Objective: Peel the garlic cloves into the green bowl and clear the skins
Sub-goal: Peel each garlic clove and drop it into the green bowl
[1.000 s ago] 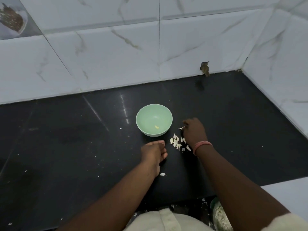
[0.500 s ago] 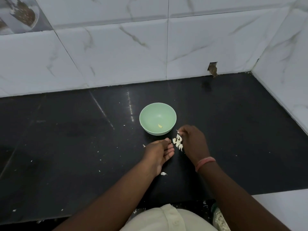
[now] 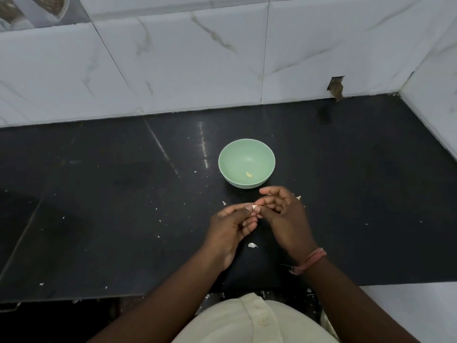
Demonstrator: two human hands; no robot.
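The green bowl (image 3: 246,154) stands on the black counter (image 3: 123,194) with one peeled garlic clove (image 3: 249,174) lying inside it. Just in front of the bowl my two hands meet above the counter. My left hand (image 3: 232,229) and my right hand (image 3: 284,214) both pinch a small pale garlic clove (image 3: 254,207) between their fingertips. The pile of unpeeled cloves lies hidden under my right hand. A piece of skin (image 3: 252,245) lies on the counter below my hands.
Small white skin flakes (image 3: 158,220) are scattered over the counter. White marble tile walls rise behind the counter (image 3: 197,70) and at the right (image 3: 435,100). A notch in the back tile (image 3: 335,89) sits at the right. The counter's front edge is near my body.
My right hand picked a clove from the pile beside the bowl and lifted it. My left hand rose from the counter to meet it; both now pinch the clove.
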